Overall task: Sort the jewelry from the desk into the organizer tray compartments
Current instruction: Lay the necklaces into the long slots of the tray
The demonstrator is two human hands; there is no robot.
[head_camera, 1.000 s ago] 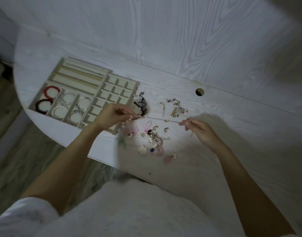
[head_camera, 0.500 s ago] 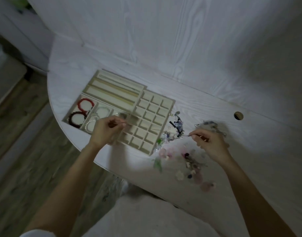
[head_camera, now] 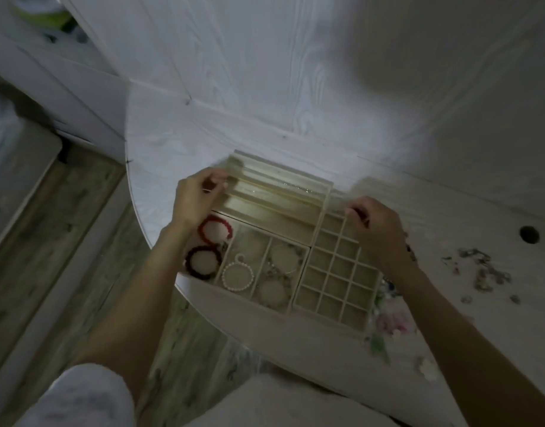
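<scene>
Both hands are over the organizer tray (head_camera: 314, 241) on the white surface (head_camera: 172, 149). Left hand (head_camera: 195, 200) sits at the far-left corner by the long slots, grip pinched around one end of a thin chain (head_camera: 283, 188) — it's blurry but stretches along a long slot. Right hand (head_camera: 379, 229) hovers over the small-square grid, fingers curled and pinching the other end, I think. Red bracelet (head_camera: 215, 231), dark bracelet (head_camera: 201, 263) and pearl bracelet (head_camera: 237, 276) lie in the near-left compartments. Loose jewelry pile (head_camera: 480, 272) stays scattered on the right — well apart from the tray.
</scene>
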